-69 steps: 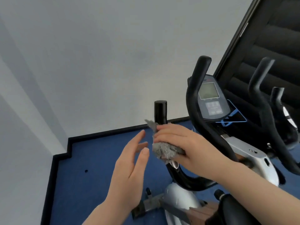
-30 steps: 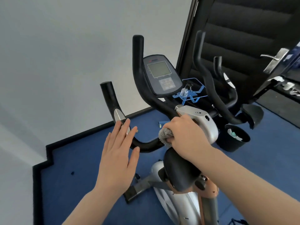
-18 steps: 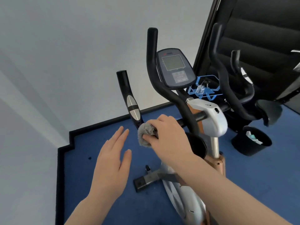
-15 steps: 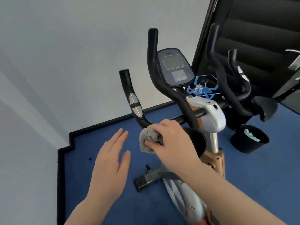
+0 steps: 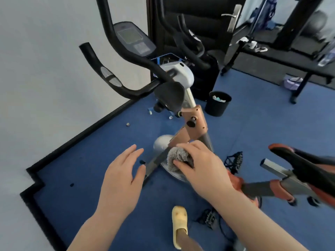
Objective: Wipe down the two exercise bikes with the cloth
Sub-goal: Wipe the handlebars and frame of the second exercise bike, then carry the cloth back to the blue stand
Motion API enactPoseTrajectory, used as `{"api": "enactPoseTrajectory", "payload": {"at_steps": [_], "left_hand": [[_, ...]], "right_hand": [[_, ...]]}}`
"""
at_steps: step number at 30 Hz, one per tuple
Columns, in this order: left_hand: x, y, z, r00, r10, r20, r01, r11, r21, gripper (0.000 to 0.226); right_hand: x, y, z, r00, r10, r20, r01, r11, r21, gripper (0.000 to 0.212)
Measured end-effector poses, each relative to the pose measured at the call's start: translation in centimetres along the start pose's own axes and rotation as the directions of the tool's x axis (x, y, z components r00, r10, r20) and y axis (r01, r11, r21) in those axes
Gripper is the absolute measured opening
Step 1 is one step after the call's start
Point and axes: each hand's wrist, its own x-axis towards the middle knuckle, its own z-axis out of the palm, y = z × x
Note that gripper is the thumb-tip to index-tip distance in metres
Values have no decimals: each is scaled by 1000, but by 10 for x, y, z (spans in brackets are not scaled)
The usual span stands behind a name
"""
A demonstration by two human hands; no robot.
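Observation:
A bronze and silver exercise bike (image 5: 194,118) with black handlebars (image 5: 116,82) and a grey console (image 5: 133,40) stands before me on blue carpet. My right hand (image 5: 203,163) is shut on a fluffy grey cloth (image 5: 178,157), pressed low on the bike's frame near the silver flywheel cover (image 5: 161,144). My left hand (image 5: 123,178) hovers open, fingers apart, just left of the frame and touching nothing. The bike's black and orange saddle (image 5: 304,163) juts in from the right. A second bike's black handlebars (image 5: 190,46) show behind the console.
A black waste bin (image 5: 217,103) stands on the carpet behind the bike. A black bench frame (image 5: 299,66) fills the back right. Black pedals (image 5: 233,160) stick out by my right hand. My foot in a yellow slipper (image 5: 178,227) is below. White wall on the left.
My right hand has carried the cloth from the handlebar down to the lower frame by the flywheel. My view has dropped and swung right; my left hand stays open alongside.

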Motion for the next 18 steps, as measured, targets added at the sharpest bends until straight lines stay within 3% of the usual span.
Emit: {"api": "enactPoseTrajectory", "payload": {"at_steps": [7,18], "left_hand": [[-29,59,52,947,220,236,-218,975,-33,42],[-97,184,142,803,464,375,-472,878,-78,41]], "right_hand": [[-98,44,-51,947,301,-113,-310,948,-72,37],[-236,137,-132,777,549,-307,-580,815,-10,34]]}}
